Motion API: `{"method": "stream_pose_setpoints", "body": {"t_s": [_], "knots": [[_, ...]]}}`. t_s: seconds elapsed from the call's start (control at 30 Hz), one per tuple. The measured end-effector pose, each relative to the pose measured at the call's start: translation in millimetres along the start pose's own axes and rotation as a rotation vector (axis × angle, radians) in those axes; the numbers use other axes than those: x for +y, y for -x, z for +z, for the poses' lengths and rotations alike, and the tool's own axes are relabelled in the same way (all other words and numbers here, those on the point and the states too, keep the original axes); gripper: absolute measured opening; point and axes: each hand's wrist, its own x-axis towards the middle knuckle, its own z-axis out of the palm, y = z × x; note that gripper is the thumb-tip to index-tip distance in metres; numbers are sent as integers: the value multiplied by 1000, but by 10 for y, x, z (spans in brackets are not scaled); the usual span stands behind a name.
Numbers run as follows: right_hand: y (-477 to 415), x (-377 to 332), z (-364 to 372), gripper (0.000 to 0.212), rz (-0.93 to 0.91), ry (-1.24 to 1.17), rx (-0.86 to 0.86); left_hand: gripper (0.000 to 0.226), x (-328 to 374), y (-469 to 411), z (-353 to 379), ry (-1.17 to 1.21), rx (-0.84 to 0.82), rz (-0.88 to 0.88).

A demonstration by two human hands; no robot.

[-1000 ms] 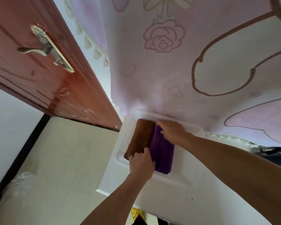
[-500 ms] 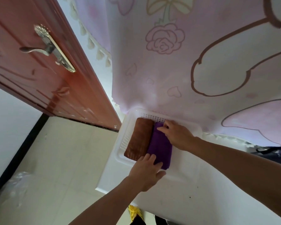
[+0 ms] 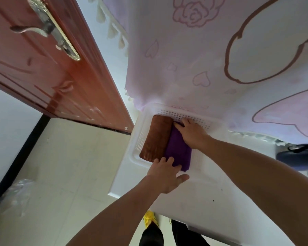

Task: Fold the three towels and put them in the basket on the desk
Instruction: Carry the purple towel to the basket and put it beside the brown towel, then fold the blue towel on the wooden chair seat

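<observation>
Towels, two of them, lie folded inside the basket [image 3: 140,137], which sits at the left corner of the tabletop [image 3: 220,201]. Against the basket's left wall lies the brown towel [image 3: 156,139]; touching it on the right is the purple towel [image 3: 178,150]. The left hand [image 3: 164,175] rests with spread, nearly straight fingers on the purple towel's near end and the basket's near rim, gripping nothing. The right hand [image 3: 192,133] lies flat on the purple towel's far end, by the basket's far wall, pressing rather than gripping. Right of the purple towel a strip of the basket's floor shows, room enough, I judge, for the third towel, which is not in view.

Two things could go wrong. The purple towel's fold may loosen once both hands lift, since only their pressure seems to flatten it. The basket's left side also stands close to the tabletop's edge, so a leftward shove while tucking could slide it off.
</observation>
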Motion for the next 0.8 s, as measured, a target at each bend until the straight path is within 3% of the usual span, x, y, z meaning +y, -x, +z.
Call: {"method": "stream_pose_setpoints", "body": {"t_s": [0.13, 0.27, 0.37, 0.6, 0.73, 0.8], "knots": [[242, 125, -394, 60, -37, -179, -43, 54, -29, 204, -12, -50, 33, 33], [575, 163, -679, 43, 32, -73, 69, 42, -246, 558, -8, -71, 236, 54], [719, -79, -904, 36, -1, -31, 121, 39, -417, 957, -62, -71, 318, -64], [927, -1470, -1011, 23, -562, 40, 293, 37, -750, 2228, 279, 111, 344, -606], [1318, -2492, -814, 15, -879, 121, 258, 39, -551, 3189, 995, 241, 349, -914], [1627, -3011, -655, 22, -1019, 167, 232, 39, -342, 3727, 1389, 301, 334, -1043]]}}
